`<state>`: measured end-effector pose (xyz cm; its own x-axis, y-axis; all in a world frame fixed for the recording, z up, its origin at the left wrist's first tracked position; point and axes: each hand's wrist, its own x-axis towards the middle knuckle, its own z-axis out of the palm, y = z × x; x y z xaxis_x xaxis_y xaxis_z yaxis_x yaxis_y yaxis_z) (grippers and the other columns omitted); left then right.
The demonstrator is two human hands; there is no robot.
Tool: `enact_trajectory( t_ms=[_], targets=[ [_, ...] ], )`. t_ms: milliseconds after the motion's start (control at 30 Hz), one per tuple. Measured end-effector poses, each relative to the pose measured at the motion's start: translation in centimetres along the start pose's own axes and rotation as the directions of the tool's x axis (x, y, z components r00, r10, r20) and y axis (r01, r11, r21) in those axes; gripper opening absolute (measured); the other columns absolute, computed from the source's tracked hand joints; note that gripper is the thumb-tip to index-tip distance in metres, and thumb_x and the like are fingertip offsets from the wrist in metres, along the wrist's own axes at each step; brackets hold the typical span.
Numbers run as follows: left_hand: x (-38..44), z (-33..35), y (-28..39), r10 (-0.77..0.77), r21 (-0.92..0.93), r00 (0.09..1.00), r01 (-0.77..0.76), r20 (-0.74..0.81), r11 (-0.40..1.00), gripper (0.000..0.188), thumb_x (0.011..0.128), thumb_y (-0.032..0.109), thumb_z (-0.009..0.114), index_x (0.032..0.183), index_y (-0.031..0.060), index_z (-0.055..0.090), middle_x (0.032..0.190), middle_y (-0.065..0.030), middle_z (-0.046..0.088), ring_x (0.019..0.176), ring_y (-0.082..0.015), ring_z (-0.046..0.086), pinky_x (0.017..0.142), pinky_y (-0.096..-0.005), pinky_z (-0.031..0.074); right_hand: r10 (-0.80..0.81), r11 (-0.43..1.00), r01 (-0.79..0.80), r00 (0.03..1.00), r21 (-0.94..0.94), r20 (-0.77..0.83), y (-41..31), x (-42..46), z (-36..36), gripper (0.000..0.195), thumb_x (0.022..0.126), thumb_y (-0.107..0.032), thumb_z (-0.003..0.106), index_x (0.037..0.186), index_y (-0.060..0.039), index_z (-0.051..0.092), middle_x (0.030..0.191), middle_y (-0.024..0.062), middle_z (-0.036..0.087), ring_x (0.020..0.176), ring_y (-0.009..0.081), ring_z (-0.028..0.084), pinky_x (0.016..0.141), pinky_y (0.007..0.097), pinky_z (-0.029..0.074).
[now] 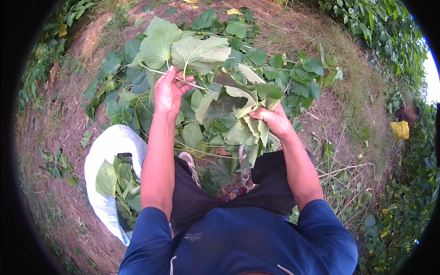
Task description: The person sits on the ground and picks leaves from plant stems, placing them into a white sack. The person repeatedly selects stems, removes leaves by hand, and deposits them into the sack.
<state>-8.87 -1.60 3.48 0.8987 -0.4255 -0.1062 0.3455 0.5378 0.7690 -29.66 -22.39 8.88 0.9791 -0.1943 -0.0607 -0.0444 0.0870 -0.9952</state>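
My left hand (171, 87) holds a thin, pale green stem (154, 70) between thumb and fingers. Two broad leaves (201, 53) stand up from that stem, their veined undersides partly showing. In my right hand (273, 120) is a loose bundle of large green leaves (240, 129), gripped at its right side with the thumb on top; some edges curl and some leaves look dull and limp. Beneath both hands lies a wide heap of leafy vines (137, 82) on the ground.
An open white woven sack (96, 165) holding picked leaves (118, 182) stands at my left leg. Bare stems (343, 169) lie right of my legs. Dense leafy plants (385, 37) line the right side, where a person (409, 112) is near a yellow bag (399, 130).
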Motion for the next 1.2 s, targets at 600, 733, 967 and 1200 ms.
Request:
enact_trajectory(
  t_ms=[600,733,967,1200],
  targets=[
    [-4.9,3.1,-9.5,0.309,0.719,0.750,-0.655,0.585,0.233,0.044,0.088,0.019,0.058,0.129,0.0015,0.055,0.129,-0.0184,0.057,0.123,-0.0400,0.050,0.105,-0.0456,0.037,-0.210,0.977,0.214,0.957,-0.003,-0.200,-0.9,4.1,4.2,0.049,0.071,-0.014,0.089,0.111,0.0009,0.064,0.101,0.0048,0.068,0.088,0.0097,0.063,0.078,0.0270,0.054],
    [-5.0,2.8,-7.5,0.167,0.730,0.847,-0.522,0.505,0.441,0.038,0.089,0.016,0.056,0.124,0.0010,0.059,0.126,-0.0193,0.058,0.119,-0.0391,0.052,0.103,-0.0465,0.038,-0.276,0.960,0.265,0.952,-0.095,-0.132,-0.1,4.2,4.5,0.054,0.070,-0.016,0.090,0.113,0.0030,0.062,0.104,0.0058,0.067,0.088,0.0112,0.063,0.079,0.0284,0.054],
    [-5.2,3.6,-7.3,0.159,0.749,0.916,-0.393,0.368,0.534,0.029,0.089,0.012,0.056,0.113,-0.0035,0.062,0.113,-0.0170,0.064,0.108,-0.0313,0.059,0.096,-0.0373,0.043,-0.340,0.911,0.210,0.869,-0.355,-0.359,0.3,4.3,5.7,0.027,0.079,0.000,0.070,0.106,0.0003,0.065,0.098,0.0037,0.070,0.089,0.0081,0.063,0.079,0.0287,0.052],
    [-5.5,5.4,-5.9,0.065,0.096,0.972,-0.089,0.226,0.991,0.031,0.095,0.017,0.055,0.117,-0.0029,0.061,0.122,-0.0075,0.061,0.109,-0.0199,0.057,0.097,-0.0343,0.042,-0.285,0.953,0.303,0.894,-0.003,-0.345,0.7,4.9,4.2,0.028,0.079,0.002,0.070,0.107,-0.0013,0.066,0.099,0.0021,0.070,0.087,0.0101,0.064,0.080,0.0280,0.052]
  ],
)
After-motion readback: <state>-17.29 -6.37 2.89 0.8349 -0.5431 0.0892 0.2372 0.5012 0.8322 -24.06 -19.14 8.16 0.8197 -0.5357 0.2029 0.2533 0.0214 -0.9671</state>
